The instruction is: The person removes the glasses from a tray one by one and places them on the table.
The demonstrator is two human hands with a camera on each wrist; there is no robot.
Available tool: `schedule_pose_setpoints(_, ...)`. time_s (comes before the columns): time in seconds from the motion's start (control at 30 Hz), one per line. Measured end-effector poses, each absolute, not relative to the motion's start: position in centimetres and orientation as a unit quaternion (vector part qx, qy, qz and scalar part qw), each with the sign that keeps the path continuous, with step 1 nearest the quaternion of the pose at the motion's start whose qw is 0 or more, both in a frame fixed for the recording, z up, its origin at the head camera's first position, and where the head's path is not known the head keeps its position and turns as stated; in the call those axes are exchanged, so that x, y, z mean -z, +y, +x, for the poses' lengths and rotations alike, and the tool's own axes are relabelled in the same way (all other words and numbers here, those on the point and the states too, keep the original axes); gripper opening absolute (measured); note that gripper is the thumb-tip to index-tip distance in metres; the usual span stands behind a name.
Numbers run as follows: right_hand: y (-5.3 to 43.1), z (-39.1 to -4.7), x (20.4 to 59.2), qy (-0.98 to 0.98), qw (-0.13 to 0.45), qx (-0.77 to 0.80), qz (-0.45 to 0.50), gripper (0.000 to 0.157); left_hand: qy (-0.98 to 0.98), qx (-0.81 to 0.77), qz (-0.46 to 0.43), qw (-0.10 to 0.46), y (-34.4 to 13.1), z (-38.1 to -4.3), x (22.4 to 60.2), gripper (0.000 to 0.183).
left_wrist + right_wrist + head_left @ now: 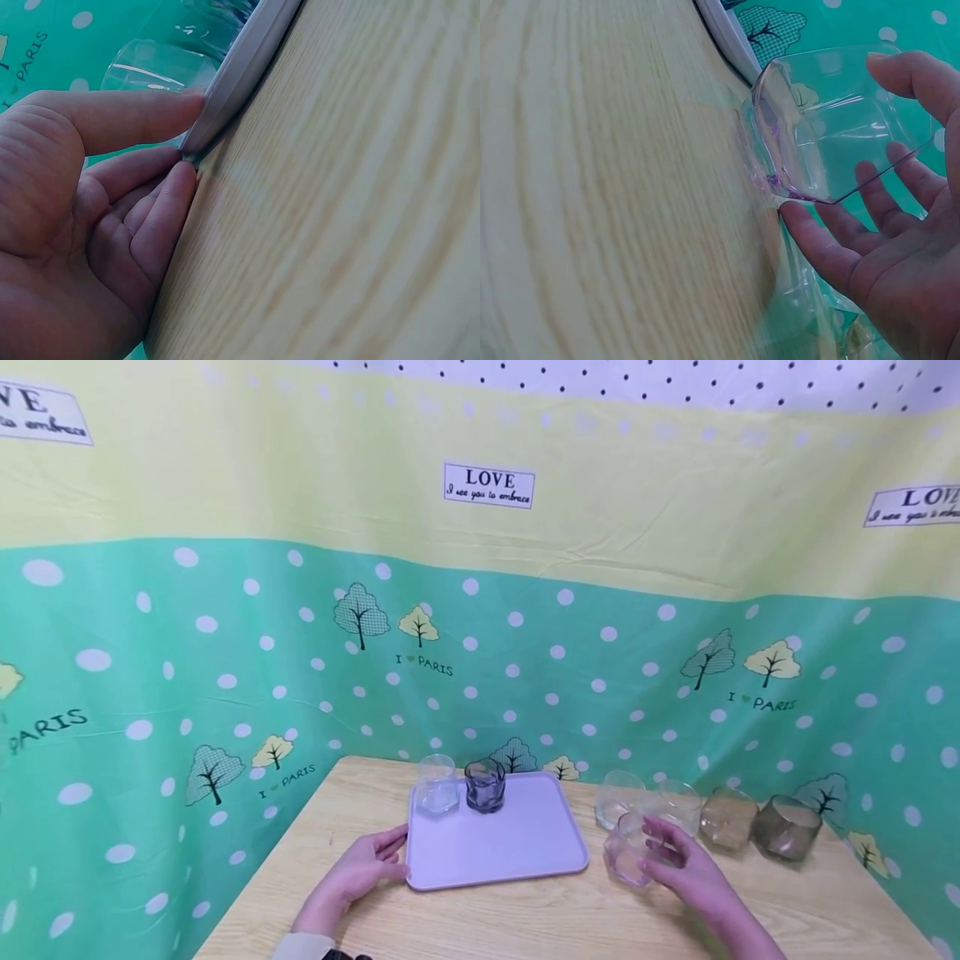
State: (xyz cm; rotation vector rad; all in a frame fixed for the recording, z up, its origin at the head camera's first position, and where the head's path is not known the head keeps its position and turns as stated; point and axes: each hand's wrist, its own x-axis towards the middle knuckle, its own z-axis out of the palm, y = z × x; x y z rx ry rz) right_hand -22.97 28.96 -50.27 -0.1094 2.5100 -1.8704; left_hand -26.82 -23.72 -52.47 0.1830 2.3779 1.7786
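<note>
Green and yellow printed cloth [570, 552] backs the wooden desk [465, 927], where the work looks part-way along: 2 glasses on the tray, 5 off it.
On the far left of the lilac tray [510, 852] stand a clear glass [437, 797] and a dark grey glass [486, 787]; if loading is the aim, 5 remain. To the right, 2 clear glasses, an amber glass [727, 818] and a brown glass [786, 831] stand on the desk's far side. The hands are well apart: the right hand [690, 864] grips a pink-tinted glass [628, 853] between thumb and fingers, just right of the tray; whether its base touches the desk is unclear. The left hand [360, 864], fingers part-bent, touches the tray's near left edge; pinching or merely steadying, I cannot tell.
</note>
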Motion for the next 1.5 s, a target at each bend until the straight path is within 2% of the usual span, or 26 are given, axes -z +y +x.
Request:
schedule_pose_setpoints(0.47,29.3,-22.8,50.5,0.809,0.005,0.586,-0.047,0.084,0.803,-0.589,0.044,0.081,-23.6,-26.4,52.3,0.081)
schedule_pose_setpoints(0.7,29.6,-22.4,49.5,0.833,-0.002,0.551,-0.046,0.096,0.800,-0.591,0.060,0.084,-22.9,-26.8,52.0,0.081)
schedule_pose_setpoints(1.07,29.2,-22.7,48.4,0.837,-0.045,0.542,-0.059,0.097,0.800,-0.594,0.047,0.076,-23.2,-26.6,52.1,0.081)
schedule_pose_setpoints(1.23,28.8,-22.1,46.9,0.849,-0.083,0.521,-0.017,0.100,0.798,-0.594,0.055,0.081,-23.1,-26.7,52.2,0.081)
schedule_pose_setpoints(1.5,23.6,-21.2,44.4,0.829,-0.207,0.520,-0.016,0.085,0.799,-0.595,0.047,0.074,-23.3,-26.6,52.2,0.082)
